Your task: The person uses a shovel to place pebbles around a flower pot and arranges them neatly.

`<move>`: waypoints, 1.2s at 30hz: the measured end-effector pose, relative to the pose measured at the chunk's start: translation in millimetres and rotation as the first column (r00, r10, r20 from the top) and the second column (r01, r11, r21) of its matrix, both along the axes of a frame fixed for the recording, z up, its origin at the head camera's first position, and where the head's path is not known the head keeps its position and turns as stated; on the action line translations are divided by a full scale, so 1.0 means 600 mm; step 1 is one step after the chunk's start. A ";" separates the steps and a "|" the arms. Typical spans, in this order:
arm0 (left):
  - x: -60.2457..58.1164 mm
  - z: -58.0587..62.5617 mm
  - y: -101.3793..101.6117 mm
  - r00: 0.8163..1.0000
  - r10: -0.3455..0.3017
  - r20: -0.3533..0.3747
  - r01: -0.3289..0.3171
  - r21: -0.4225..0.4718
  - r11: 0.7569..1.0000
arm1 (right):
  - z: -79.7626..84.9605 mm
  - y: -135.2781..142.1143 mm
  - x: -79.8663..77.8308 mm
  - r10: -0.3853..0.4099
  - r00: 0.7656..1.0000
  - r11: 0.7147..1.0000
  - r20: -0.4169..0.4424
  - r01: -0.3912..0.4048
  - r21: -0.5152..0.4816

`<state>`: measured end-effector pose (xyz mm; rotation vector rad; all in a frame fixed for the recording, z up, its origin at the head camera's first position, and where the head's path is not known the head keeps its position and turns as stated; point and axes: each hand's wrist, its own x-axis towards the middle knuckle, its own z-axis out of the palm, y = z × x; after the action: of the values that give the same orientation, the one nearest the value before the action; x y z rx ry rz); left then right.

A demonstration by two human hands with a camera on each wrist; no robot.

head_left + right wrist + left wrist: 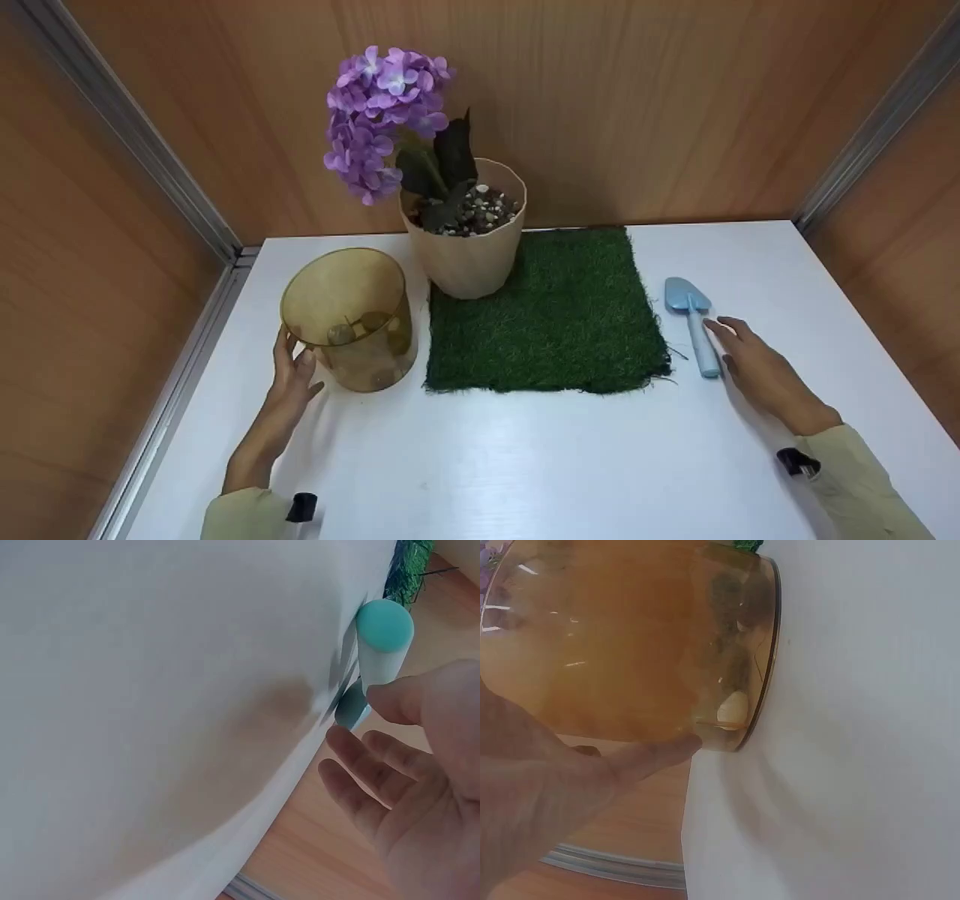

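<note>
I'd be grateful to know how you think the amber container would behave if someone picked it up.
The amber container is probably stiff, since its see-through wall holds an even, round shape. It may be somewhat slippery, as glossy highlights suggest a smooth surface. The pebble-like pieces inside appear loose, so they would likely shift if it tilted.

The container (356, 360) looks glossy, see-through plastic, the trowel (696, 326) smooth plastic, the mat (562, 322) rough and matt.

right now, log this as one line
left hand: beside amber tub | right hand: beside blue trowel | purple flower: in beige pot
</note>
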<state>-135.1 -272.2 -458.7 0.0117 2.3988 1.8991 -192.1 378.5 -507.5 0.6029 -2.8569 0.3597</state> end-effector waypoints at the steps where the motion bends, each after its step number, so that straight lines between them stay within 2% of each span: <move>1: 0.001 0.001 0.001 1.000 0.007 -0.003 -0.007 0.010 1.000 | 0.000 -0.001 -0.002 0.011 1.000 1.000 -0.010 -0.011 0.006; 6: 0.000 0.010 0.011 0.999 0.052 0.015 -0.053 0.057 0.997 | 0.002 -0.004 -0.010 0.059 0.998 0.998 -0.019 -0.059 0.032; 16: -0.015 0.017 0.032 0.988 0.151 0.036 -0.153 0.075 0.985 | 0.010 -0.009 -0.023 0.151 0.988 0.984 0.017 -0.152 0.093; 23: -0.023 0.017 0.038 0.984 0.170 0.058 -0.174 0.074 0.982 | 0.003 -0.008 -0.027 0.187 0.982 0.976 0.038 -0.190 0.110; 29: -0.022 0.018 0.037 0.985 0.161 0.065 -0.166 0.089 0.982 | -0.005 -0.009 -0.028 0.193 0.978 0.974 0.075 -0.200 0.108; 32: -0.019 0.019 0.035 0.987 0.149 0.068 -0.155 0.092 0.984 | -0.006 -0.010 -0.029 0.191 0.978 0.976 0.078 -0.198 0.087; 36: -0.016 0.018 0.035 0.984 0.165 0.073 -0.171 0.090 0.981 | -0.006 -0.012 -0.030 0.208 0.975 0.977 0.082 -0.211 0.040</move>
<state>-144.5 -251.5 -447.6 -0.2510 2.3303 2.0497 -210.0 371.3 -511.0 0.9237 -2.8895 0.3548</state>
